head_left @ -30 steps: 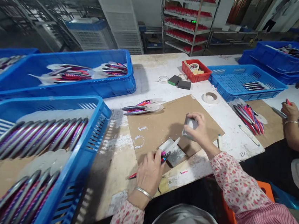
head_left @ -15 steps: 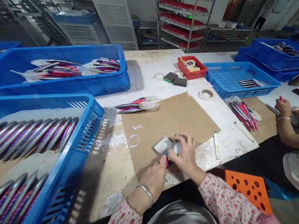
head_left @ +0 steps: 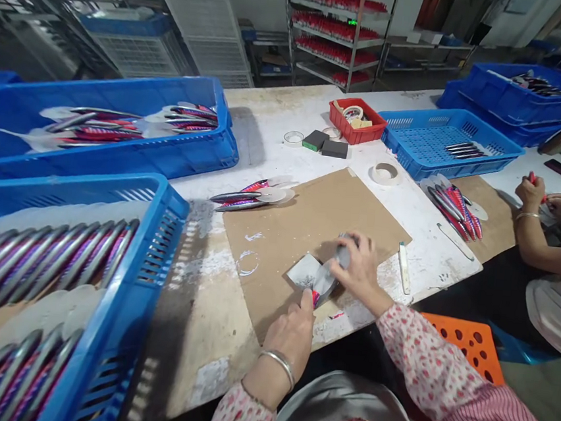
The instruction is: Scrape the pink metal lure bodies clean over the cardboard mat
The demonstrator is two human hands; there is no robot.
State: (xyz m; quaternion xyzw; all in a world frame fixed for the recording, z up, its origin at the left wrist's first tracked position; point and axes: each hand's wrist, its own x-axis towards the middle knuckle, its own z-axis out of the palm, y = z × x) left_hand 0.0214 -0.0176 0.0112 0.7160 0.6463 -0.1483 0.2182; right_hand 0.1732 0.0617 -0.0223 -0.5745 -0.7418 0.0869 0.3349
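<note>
My left hand (head_left: pixel 293 331) is closed around a fishing lure (head_left: pixel 315 297), mostly hidden in the fingers. Its pinkish-red end shows at the fingertips, and a pale translucent lip seems to reach toward the right. My right hand (head_left: pixel 358 266) grips a grey block (head_left: pixel 344 251), partly covered by the fingers; it looks like a sanding sponge. It is just right of and beyond the lure, and I cannot tell whether they touch. Under the hands, a grey square sheet (head_left: pixel 304 270) lies on the brown cardboard (head_left: pixel 282 244). Several finished-looking lures (head_left: pixel 249 197) rest at the cardboard's far left edge.
Blue crates (head_left: pixel 168 239) of lures stand at left. Beyond the cardboard are dark sanding blocks (head_left: pixel 334 149), a tape roll (head_left: pixel 384 173), a red basket (head_left: pixel 362 135) and a blue basket (head_left: pixel 404 163). A white-handled tool (head_left: pixel 404 269) lies right. A co-worker's hands (head_left: pixel 534 195) work farther right.
My right hand, with the grey block, has moved slightly up and right, away from my left hand. More of the pale lip now shows. The view has shifted slightly.
</note>
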